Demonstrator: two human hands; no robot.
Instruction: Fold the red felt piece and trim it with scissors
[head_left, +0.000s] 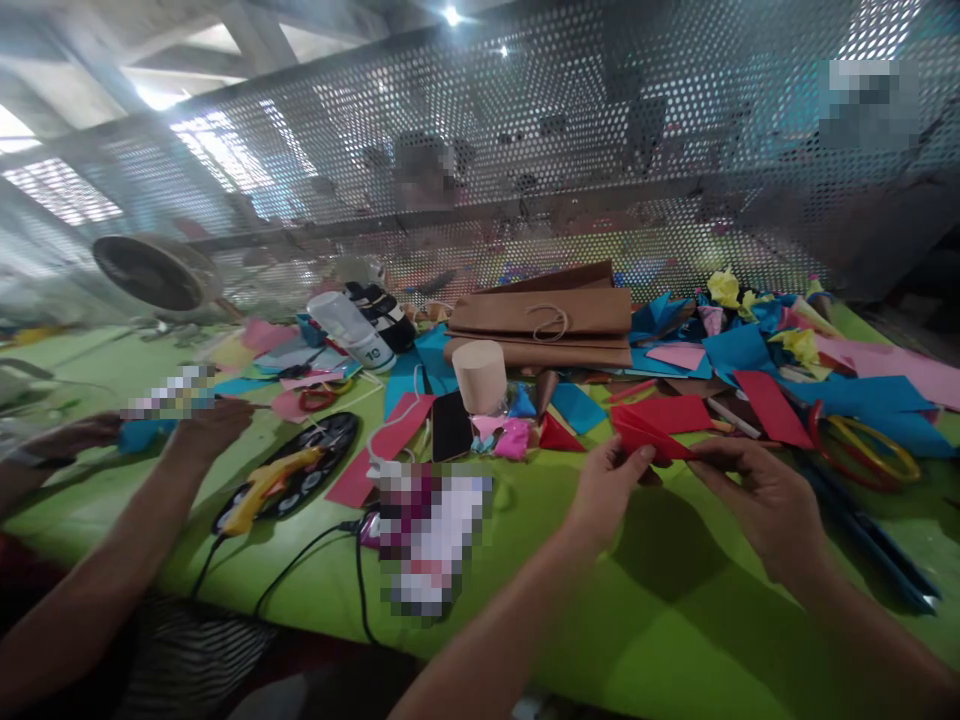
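Note:
A folded piece of red paper is held up between my two hands over the green table. My left hand pinches its left lower edge between thumb and fingers. At its right tip, the fingers of my right hand are closed on the paper. Flat red strips lie just behind it, one red strip to the right. Small folded pieces, pink, blue and red, sit left of my hands beside a beige cylinder.
A co-worker's hands are at the left, near a yellow glue gun on a black tray. Cables, a pixelated phone, a black phone, brown paper, tape rolls and a long dark tool lie around.

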